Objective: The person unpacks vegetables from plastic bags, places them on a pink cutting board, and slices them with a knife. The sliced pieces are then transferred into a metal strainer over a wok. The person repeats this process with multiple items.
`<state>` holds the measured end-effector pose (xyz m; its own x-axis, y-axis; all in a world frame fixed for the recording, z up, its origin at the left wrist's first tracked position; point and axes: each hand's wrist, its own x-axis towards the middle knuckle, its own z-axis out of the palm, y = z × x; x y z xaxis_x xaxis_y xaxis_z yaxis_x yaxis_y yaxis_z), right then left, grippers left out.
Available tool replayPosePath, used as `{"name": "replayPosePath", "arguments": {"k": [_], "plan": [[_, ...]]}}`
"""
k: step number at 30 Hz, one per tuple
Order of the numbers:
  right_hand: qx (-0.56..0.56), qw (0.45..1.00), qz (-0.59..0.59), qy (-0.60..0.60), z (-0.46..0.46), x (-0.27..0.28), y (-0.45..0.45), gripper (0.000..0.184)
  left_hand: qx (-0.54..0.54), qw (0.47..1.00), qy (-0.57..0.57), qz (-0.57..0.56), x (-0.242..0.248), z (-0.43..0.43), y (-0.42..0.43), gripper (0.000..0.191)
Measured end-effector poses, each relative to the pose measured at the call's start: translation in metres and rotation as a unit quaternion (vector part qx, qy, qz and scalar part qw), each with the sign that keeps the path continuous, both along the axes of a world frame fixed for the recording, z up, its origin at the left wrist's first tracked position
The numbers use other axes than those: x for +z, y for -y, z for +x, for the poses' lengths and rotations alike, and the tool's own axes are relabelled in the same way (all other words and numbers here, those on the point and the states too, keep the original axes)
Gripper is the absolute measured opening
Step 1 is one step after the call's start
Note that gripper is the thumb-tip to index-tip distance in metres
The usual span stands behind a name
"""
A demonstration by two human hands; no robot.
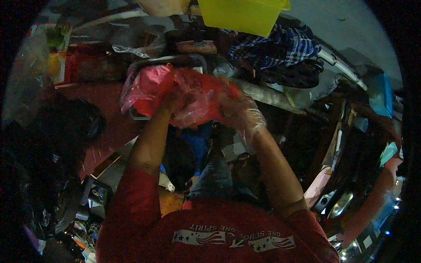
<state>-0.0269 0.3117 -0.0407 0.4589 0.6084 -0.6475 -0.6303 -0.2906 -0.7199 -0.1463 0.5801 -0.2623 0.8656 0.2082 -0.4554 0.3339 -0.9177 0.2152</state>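
Observation:
A thin red plastic bag [197, 105] stretches between my two hands, crumpled and partly see-through. My left hand [172, 97] grips its left part, the fingers largely hidden among the folds. At the bag's right side, my right hand [235, 110] holds the plastic and is blurred. Clear plastic film, seemingly a disposable glove [258, 115], covers my right hand and wrist. Brighter pink-red plastic [153, 77] bulges left of my left hand. Behind and beneath lies a container with a grey rim [194, 57]; its contents are mostly hidden by the plastic.
A yellow plastic bin [243, 14] stands at the far side. Near it lies a blue-and-white plaid cloth [291, 42]. A wooden board [269, 95] runs to the right of my hands. Dark bundled material [65, 121] fills the left, and a blue box [381, 95] stands far right.

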Motion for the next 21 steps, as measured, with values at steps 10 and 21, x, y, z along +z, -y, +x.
{"name": "replayPosePath", "arguments": {"k": [10, 21], "plan": [[0.044, 0.995, 0.025, 0.085, -0.002, 0.006, -0.011, 0.059, -0.005, 0.994, 0.106, 0.010, 0.048, -0.056, -0.014, 0.061], [-0.041, 0.997, 0.036, 0.051, -0.017, 0.013, -0.066, 0.057, 0.384, 0.530, 0.287, -0.699, 0.186, -0.042, 0.029, 0.047]]}}
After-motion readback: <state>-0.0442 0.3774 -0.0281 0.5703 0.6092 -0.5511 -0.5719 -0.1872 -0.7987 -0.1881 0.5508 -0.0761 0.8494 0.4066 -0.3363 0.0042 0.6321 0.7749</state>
